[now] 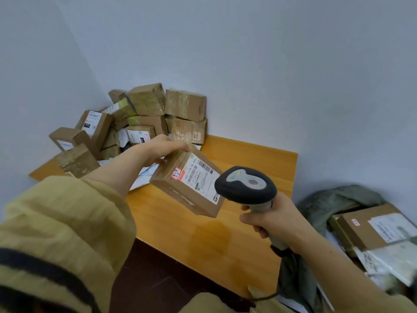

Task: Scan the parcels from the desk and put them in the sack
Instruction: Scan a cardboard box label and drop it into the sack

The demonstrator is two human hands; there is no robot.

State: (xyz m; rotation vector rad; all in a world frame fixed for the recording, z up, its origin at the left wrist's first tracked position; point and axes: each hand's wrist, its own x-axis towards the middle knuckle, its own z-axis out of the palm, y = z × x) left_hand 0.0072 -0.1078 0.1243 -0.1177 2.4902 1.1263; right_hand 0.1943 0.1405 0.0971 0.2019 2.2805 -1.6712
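I am holding a flat brown cardboard parcel [189, 188], white label up, tilted above the orange wooden worktop [248, 159]. My left hand [162, 147] is gripping its far end, fingers [180, 147] clamped on it. My right hand [273, 220] is gripping a black-and-grey handheld scanner [246, 186], fingers wrapped round the handle, head just beside the label. A heap of brown boxes [146, 118] is lying in the far corner, and a grey-green fabric sack [334, 199] to my right is holding other parcels.
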